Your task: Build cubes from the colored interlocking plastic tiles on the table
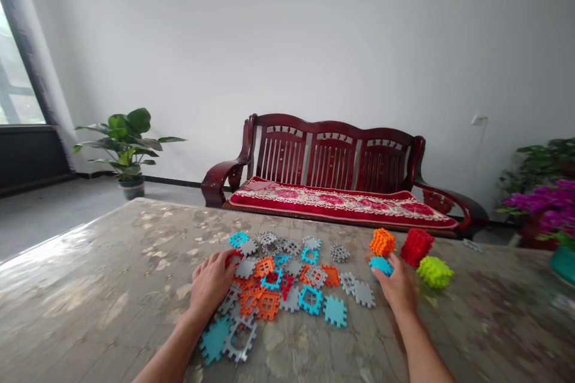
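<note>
Several flat plastic interlocking tiles with notched edges, in grey, orange, blue and red, lie in a loose spread on the table [291, 347]. At the left edge of the spread, my left hand [212, 282] has its fingers curled on a red tile [234, 257], partly hidden by the fingertips. On the right, thumb and fingers of my right hand [399, 286] close around blue tiles [380, 266]. Just behind them stands an orange stack [382, 242]. A red stack [417, 246] and a lime-green stack [434, 272] sit right of that hand.
Beyond the table stands a dark red wooden bench [335, 155] with a patterned red cover. A potted plant [130, 149] is on the floor at left. Purple flowers [541, 206] in a teal pot [563, 263] stand at the right edge. A small grey piece [472, 245] lies far right.
</note>
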`<state>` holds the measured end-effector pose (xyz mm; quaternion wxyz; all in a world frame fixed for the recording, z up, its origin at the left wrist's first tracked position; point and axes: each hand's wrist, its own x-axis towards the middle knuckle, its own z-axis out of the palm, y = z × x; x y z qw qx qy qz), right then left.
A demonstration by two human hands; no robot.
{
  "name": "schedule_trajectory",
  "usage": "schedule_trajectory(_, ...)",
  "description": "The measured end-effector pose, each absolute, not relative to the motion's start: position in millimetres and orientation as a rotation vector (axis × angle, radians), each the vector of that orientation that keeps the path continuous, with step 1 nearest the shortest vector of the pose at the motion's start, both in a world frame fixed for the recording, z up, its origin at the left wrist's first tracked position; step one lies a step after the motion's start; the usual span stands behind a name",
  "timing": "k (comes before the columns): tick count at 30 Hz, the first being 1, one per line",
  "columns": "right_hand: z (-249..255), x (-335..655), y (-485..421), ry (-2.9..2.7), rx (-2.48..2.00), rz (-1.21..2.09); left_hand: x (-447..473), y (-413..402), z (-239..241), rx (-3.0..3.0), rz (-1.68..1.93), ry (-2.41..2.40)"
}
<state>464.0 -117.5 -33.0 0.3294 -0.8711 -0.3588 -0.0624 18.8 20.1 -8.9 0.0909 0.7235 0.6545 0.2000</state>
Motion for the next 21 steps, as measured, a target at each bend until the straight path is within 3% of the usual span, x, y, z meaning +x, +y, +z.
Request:
schedule_trajectory(9,-22,454,-118,-0.931,-2.575,-0.193,20,20,-8,2.163,0.536,1.96)
schedule_trajectory(21,-22,451,-120,-0.926,-2.601,-0.323,20,20,-8,2.137,0.586,1.948)
